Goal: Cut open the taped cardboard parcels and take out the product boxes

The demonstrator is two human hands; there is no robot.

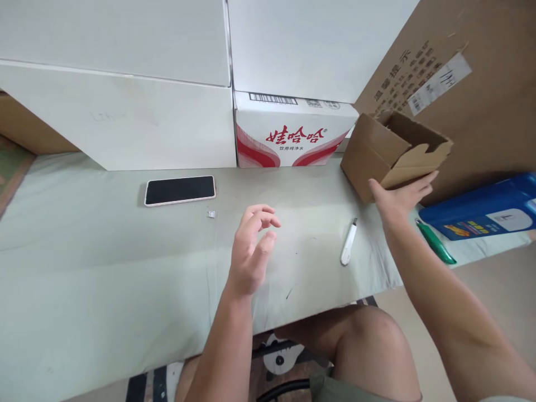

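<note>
My right hand (400, 198) is at the lower near edge of an open brown cardboard box (371, 151), its thumb against the side and its fingers stretched along the bottom edge. The box sits at an angle at the back right, with a flap folded out toward me. My left hand (253, 248) hovers over the table's middle, fingers loosely curled and apart from the thumb, holding nothing. Between my hands lies a white utility knife (349, 243). Left of my left hand are a small white square piece (211, 214) and a black-screened phone (180, 190).
A white-and-red carton (293, 137) stands at the back below white panels (167, 123). A large cardboard sheet (481, 100) leans along the right. Beside it lie a blue container (481, 215) and a green-handled tool (435, 243). Pale cloth covers the table (104, 268).
</note>
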